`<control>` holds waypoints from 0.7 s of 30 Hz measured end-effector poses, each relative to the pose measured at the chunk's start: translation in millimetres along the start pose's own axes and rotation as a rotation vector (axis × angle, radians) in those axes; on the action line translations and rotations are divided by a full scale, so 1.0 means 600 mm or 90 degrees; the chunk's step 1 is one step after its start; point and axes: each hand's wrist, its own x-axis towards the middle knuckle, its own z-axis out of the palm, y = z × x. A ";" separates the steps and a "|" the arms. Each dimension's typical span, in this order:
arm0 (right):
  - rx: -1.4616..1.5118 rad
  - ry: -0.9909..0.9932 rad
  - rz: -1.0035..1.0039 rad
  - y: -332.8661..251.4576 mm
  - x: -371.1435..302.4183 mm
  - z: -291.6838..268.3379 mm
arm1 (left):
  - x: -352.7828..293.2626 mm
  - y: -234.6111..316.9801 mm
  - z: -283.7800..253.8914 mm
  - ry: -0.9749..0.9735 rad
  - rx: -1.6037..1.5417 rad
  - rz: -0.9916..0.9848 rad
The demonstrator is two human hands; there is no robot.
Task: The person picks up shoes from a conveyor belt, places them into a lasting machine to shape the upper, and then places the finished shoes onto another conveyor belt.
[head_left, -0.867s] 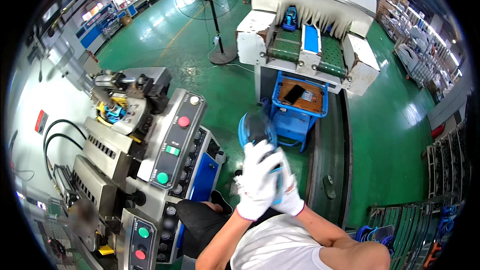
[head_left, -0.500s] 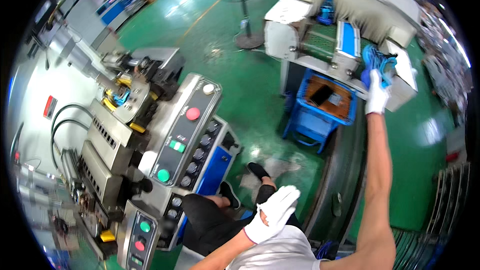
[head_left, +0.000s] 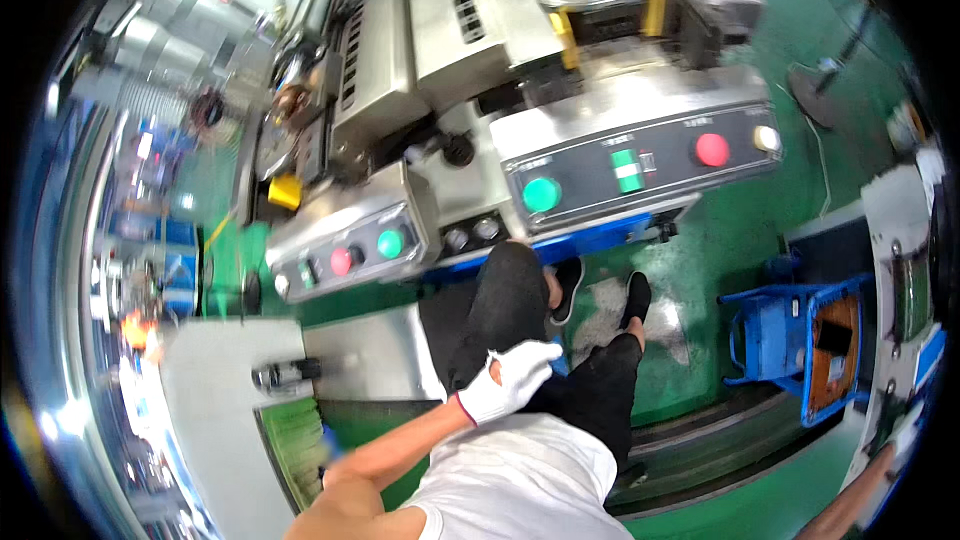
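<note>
My left hand (head_left: 508, 380), in a white glove, hovers over my lap above the dark shorts. Its fingers stretch out to the right and hold nothing I can see. My right hand (head_left: 905, 432), also gloved in white, is far off at the right rim, beside the conveyor bench (head_left: 880, 420). Blur and the dark picture edge hide its fingers and anything in them. Ahead of my knees stands a metal machine with a long control panel (head_left: 660, 162) of green and red buttons. A smaller button panel (head_left: 350, 258) sits to its left.
Near the bench on the right is a blue stool (head_left: 775, 335) with a brown top, a dark phone-like object (head_left: 834, 338) lying on it. On the left stands a pale machine table (head_left: 225, 360) with a green belt (head_left: 293, 440). A fan stand (head_left: 812, 95) is at the far right.
My view has swung left, so the machine panels now lie straight ahead and the bench has slid to the right rim. My right hand, earlier at blue items on the bench, is now barely visible.
</note>
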 end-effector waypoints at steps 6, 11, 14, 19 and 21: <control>0.259 -0.214 -0.025 -0.164 -0.484 0.043 | -0.190 -0.077 -0.114 0.289 0.058 -0.333; 0.360 -0.635 -0.028 -0.457 -0.865 0.101 | -0.501 -0.219 -0.097 0.515 0.061 -0.608; 0.316 -0.815 -0.294 -0.596 -0.951 0.069 | -0.722 -0.241 -0.062 0.581 0.165 -0.807; 0.276 -0.883 -0.568 -0.704 -0.965 0.080 | -1.048 -0.208 -0.046 0.625 0.342 -1.141; 0.220 -0.913 -0.612 -0.733 -0.945 0.092 | -1.133 -0.213 -0.057 0.521 0.456 -1.275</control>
